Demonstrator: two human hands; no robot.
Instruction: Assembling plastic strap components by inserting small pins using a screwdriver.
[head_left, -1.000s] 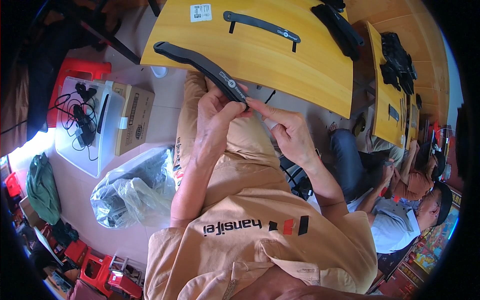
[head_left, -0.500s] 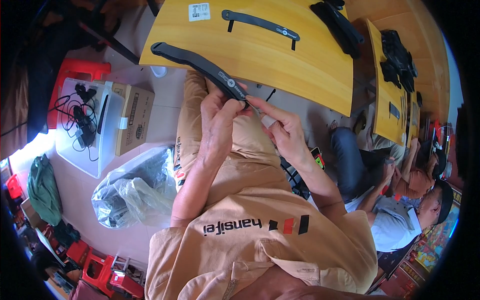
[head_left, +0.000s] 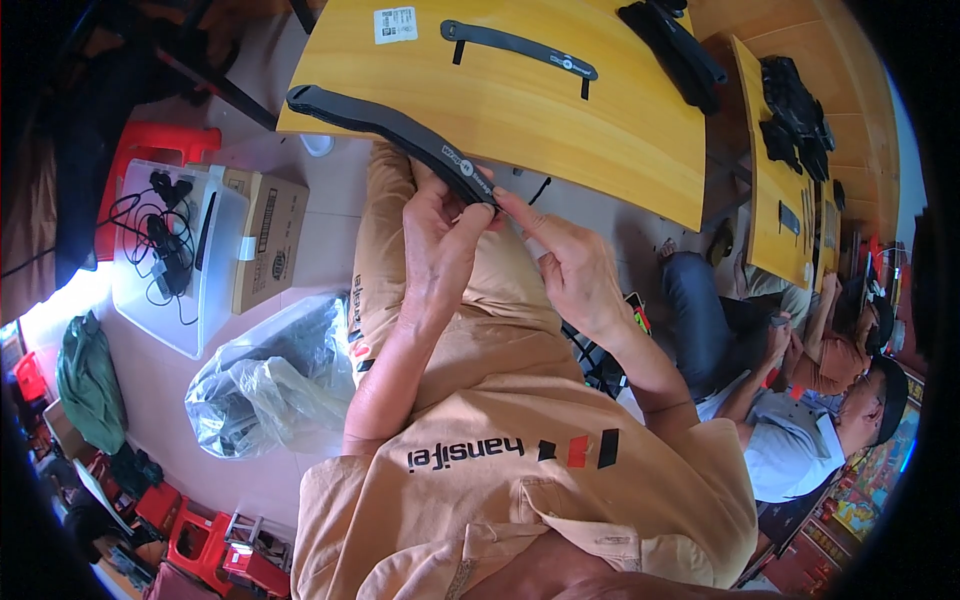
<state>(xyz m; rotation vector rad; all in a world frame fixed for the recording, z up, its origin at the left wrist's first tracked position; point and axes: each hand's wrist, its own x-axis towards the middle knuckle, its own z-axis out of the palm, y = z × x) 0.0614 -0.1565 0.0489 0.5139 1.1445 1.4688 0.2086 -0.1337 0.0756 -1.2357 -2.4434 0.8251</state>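
The left forearm runs nearly straight ahead, its hand (head_left: 437, 240) gripping the near end of a bundle of black straps (head_left: 400, 130), thumb on top and fingers curled beneath. The right forearm slants inward; the right hand (head_left: 575, 260) points its index finger at that same end, tip touching, other fingers bent, and whether it pinches anything I cannot tell. The bundle stretches forward, its far end over the near left corner of a yellow bench (head_left: 620, 130). On the bench, a single strap (head_left: 520, 48) lies crosswise, a white label (head_left: 395, 25) sits by the left edge and more black straps (head_left: 675, 55) lie along the right edge. On the floor to the left stand a clear box (head_left: 225, 240) of cables, a carton (head_left: 265, 240) and a plastic bag (head_left: 290, 390); people sit at right
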